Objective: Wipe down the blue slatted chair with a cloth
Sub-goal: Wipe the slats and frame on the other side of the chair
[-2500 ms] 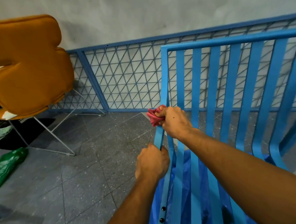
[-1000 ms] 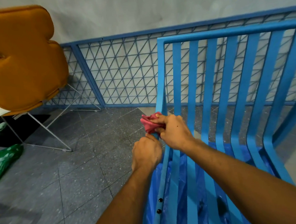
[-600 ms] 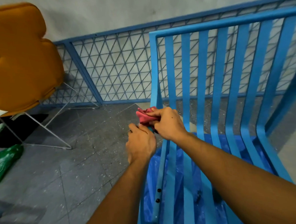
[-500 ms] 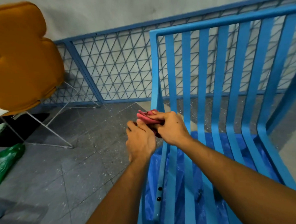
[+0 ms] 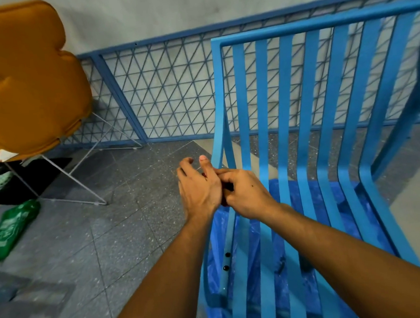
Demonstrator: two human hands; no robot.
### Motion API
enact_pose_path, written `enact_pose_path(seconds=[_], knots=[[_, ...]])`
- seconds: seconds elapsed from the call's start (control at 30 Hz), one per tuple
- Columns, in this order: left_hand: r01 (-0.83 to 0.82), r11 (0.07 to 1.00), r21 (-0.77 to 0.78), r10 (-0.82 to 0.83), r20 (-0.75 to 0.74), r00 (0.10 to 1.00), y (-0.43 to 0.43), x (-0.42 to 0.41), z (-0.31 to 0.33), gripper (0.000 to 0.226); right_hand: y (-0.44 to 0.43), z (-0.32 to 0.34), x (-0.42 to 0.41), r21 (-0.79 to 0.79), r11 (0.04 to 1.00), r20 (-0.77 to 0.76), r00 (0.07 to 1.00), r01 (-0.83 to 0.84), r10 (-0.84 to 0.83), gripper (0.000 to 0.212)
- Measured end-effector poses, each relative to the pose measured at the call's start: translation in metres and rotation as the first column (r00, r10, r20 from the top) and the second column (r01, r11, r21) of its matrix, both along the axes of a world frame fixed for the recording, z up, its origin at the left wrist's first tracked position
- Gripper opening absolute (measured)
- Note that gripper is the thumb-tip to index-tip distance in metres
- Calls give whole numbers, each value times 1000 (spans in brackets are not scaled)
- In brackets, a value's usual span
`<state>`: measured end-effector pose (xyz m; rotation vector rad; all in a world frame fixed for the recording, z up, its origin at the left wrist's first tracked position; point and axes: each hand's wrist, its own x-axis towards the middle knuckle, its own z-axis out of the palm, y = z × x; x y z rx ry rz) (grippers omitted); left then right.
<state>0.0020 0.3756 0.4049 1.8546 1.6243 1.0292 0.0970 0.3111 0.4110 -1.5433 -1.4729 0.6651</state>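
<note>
Head view: smooth blue slatted chair (image 5: pixel 283 134) stood on speckled grey floor (image 5: pixel 123 213); left hand (image 5: pixel 198 186) half open, right hand (image 5: pixel 245 193) curled round red cloth (image 5: pixel 225 202).

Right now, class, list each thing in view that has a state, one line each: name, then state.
blue slatted chair: upright, blue plastic sheet beneath its seat slats.
red cloth: almost hidden between both hands.
left hand: fingers spread, against the right.
right hand: closed around the cloth.
orange chair: standing, unused.
green bag: lying on the floor.
</note>
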Motion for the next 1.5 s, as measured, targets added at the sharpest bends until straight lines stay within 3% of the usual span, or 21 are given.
enact_pose_path(seconds=[0.1, 0.23, 0.37, 0.47, 0.67, 0.83, 0.93, 1.27, 1.37, 1.5], knots=[[-5, 1000, -24, 4, -29, 1000, 2, 1, 0, 64, 8, 1, -2, 8, 995, -45, 994, 103, -103, 45], [-8, 999, -38, 7, -11, 1000, 5, 0, -2, 60, 0, -6, -19, 6, 976, -257, 943, 220, -211, 48], [45, 998, -33, -47, -53, 998, 3, 1, -3, 62, -24, -29, -42, -47, 941, -516, 798, 336, -311, 45], [104, 993, -54, -106, -36, 994, 2, 1, -1, 60, -34, -39, -55, -128, 902, -611, 684, 411, -399, 35], [208, 959, -193, -215, -15, 977, 3, -1, 0, 45, -52, -44, -71, -159, 904, -739, 559, 397, -376, 19], [269, 934, -236, -268, 37, 963, 11, -2, -3, 15, -71, -46, -82, -161, 918, -807, 487, 363, -334, 16], [286, 917, -277, -276, 74, 958, 17, -2, -6, 24, -89, -50, -94, -185, 923, -835, 442, 338, -329, 15], [332, 904, -271, -360, -62, 931, 20, 3, -11, 40, -99, -60, -98, -134, 948, -826, 496, 289, -268, 10], [344, 897, -278, -375, -68, 924, 18, 2, -12, 40, -105, -73, -74, -160, 966, -748, 613, 205, -254, 19], [366, 877, -311, -404, -64, 913, 18, 3, -10, 41, -96, -91, -41, -224, 925, -461, 803, 307, -378, 31]])
